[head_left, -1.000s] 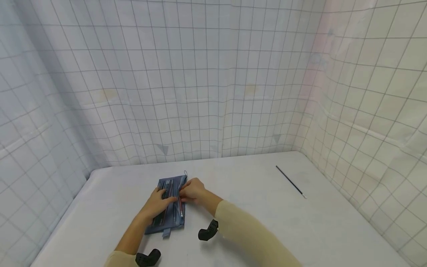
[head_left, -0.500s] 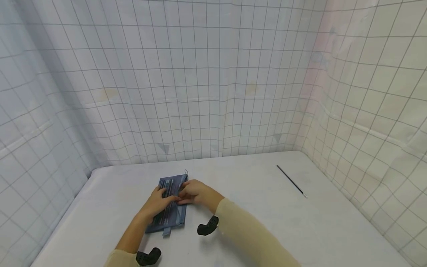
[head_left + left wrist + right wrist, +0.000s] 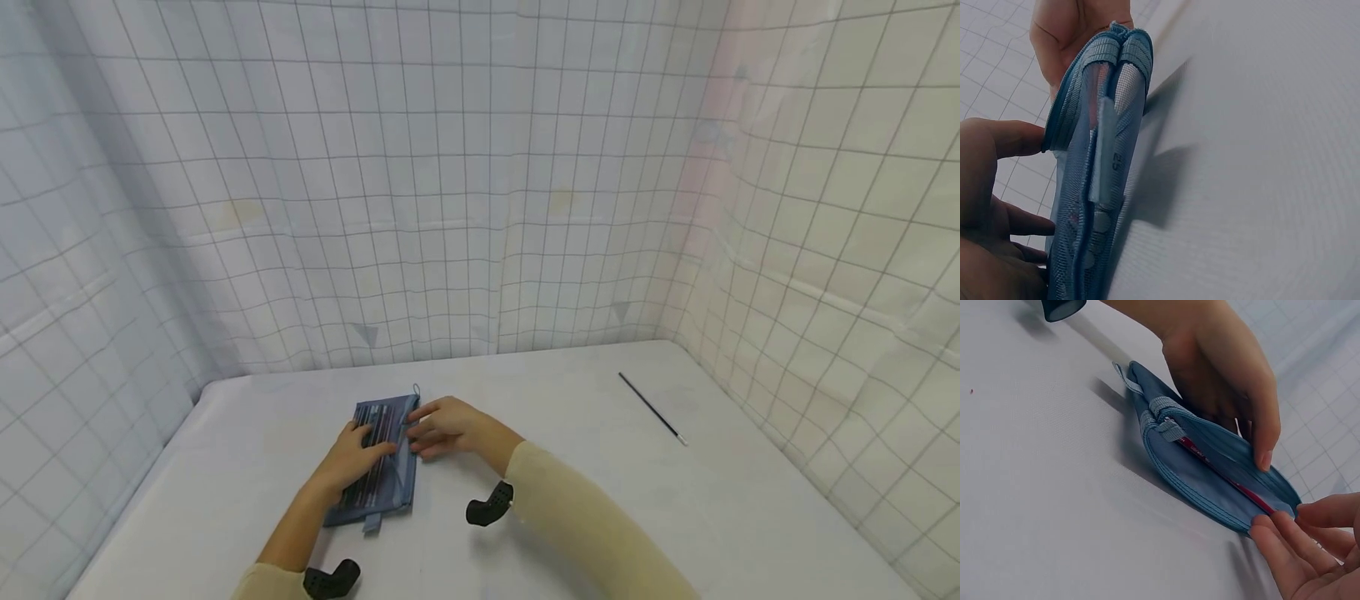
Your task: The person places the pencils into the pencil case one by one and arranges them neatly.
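A blue mesh zip pencil case (image 3: 405, 483) lies on the table, its zip edge facing right and parted. Several dark pencils show through the mesh. My left hand (image 3: 352, 458) rests across its top with fingers spread; in the right wrist view the thumb (image 3: 1264, 447) lies on the upper lip of the opening. My right hand (image 3: 450, 429) is at the right edge, its fingers loosely apart. The right wrist view has its fingertips (image 3: 1266, 528) at the far end of the opening. A red pencil (image 3: 1235, 481) lies inside along the opening.
One dark pencil (image 3: 651, 407) with a white end lies at the right of the white table (image 3: 540, 417). Grid-patterned cloth (image 3: 465, 192) hangs behind and on both sides. A black wrist-camera mount (image 3: 489, 505) sits at each cuff.
The red pencil first showed at the case's right edge with its white end out; now it is within the case. My right hand has eased right and its fingers have spread. My left hand stayed.
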The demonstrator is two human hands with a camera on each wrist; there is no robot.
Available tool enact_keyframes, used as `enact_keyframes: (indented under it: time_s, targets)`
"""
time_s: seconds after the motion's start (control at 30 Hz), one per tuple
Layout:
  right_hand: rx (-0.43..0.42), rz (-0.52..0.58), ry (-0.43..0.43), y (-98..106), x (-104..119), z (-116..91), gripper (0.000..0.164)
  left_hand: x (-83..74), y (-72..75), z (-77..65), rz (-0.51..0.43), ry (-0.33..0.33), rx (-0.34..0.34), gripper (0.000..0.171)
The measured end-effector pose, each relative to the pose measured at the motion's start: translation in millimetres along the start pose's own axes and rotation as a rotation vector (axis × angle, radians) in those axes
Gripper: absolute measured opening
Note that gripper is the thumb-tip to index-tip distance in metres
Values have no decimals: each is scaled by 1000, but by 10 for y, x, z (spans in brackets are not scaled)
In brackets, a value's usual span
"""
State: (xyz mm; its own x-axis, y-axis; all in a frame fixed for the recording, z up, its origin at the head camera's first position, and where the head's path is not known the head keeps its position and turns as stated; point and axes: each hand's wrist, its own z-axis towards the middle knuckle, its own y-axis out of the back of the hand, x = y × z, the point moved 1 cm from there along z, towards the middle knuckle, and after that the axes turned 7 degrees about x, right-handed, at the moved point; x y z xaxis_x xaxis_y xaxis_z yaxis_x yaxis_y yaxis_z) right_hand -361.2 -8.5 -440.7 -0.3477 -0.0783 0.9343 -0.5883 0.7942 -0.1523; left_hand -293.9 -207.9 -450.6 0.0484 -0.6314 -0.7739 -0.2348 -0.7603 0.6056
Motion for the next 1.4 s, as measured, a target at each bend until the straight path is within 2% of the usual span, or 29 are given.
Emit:
enact_keyframes:
  time_s: [0.5,0.73,0.97,1.4]
  targets:
    - [-11,-56,-15,203,168,-227,34,-4,-11,-22,9,21,-17,84]
    - [-10,-89,-4,331,176,-291,37,7,-11,-26,24,1,-21,83]
    - [-55,-76,-4,512,122,-376,37,-1,-13,-53,31,-29,-10,83]
    - [-140,-71,-6,872,137,-617,38,7,-16,-36,20,-24,-6,82]
